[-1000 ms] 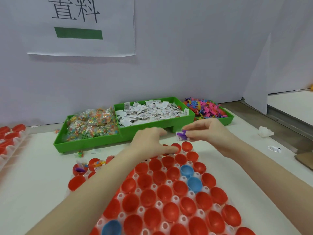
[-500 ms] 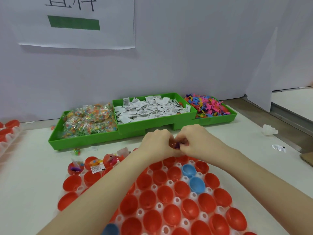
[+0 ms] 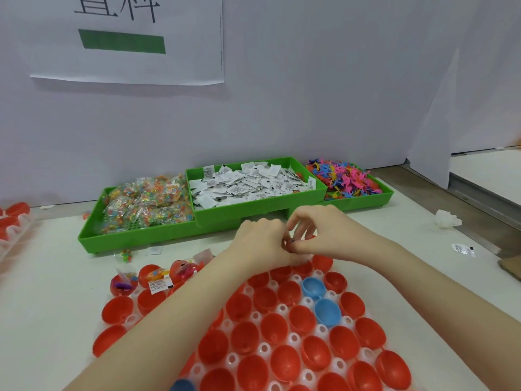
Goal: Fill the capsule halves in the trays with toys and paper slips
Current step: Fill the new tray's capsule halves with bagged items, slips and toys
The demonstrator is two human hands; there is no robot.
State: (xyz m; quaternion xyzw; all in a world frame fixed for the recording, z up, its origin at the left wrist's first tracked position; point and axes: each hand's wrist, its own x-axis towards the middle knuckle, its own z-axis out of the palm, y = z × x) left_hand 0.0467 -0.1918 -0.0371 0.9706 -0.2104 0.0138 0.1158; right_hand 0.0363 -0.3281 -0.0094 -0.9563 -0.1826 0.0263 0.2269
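White table (image 3: pixel 56 292): small toy (image 3: pixel 290 244) pinched between both hands' grip.

Your hands (image 3: pixel 287 241) meet over the far edge of the capsule tray (image 3: pixel 282 334), just short of the green bins (image 3: pixel 203 221), which stand as a low wall across the far side. Beyond them the white backdrop (image 3: pixel 310 108) closes the table (image 3: pixel 48 292). To your left, bare table lies between the capsule tray and a second tray (image 3: pixel 14 224) at the edge. To your right, open table holds only a crumpled wad (image 3: pixel 448 219) and a small wrapper (image 3: pixel 463 249).
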